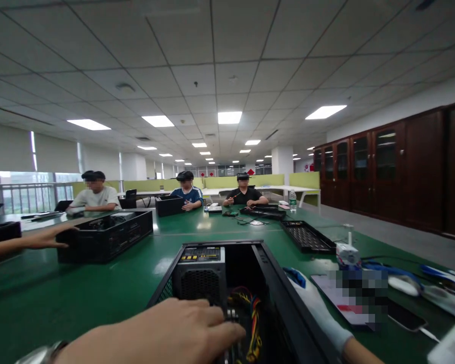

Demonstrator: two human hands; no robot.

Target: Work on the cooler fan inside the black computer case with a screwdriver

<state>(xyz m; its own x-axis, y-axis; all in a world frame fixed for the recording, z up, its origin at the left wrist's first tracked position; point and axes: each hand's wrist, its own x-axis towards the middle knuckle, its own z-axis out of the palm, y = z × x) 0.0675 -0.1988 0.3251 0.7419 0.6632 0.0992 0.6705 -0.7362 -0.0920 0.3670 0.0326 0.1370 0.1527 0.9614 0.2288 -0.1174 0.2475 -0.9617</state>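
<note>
An uncovered black computer case [288, 313] stands on the green table right in front of me. Inside it sit a power supply [200, 278] with a grille and label, and a bundle of red, yellow and black cables [255, 318]. My bare left hand [174, 328], with a metal watch at the wrist, reaches palm down over the case, just on the near side of the power supply. Its fingers are apart and nothing shows in them. Beside the case's right wall is my right hand [311, 298] in a white and blue glove; its fingers are mostly hidden.
A co-worker's hand [60, 236] touches another black case [106, 235] at left. Several people sit across the table. To the right lie a black perforated panel [307, 236], a phone [405, 313], a small white-and-blue container [348, 255] and cables. A water bottle [292, 201] stands farther back.
</note>
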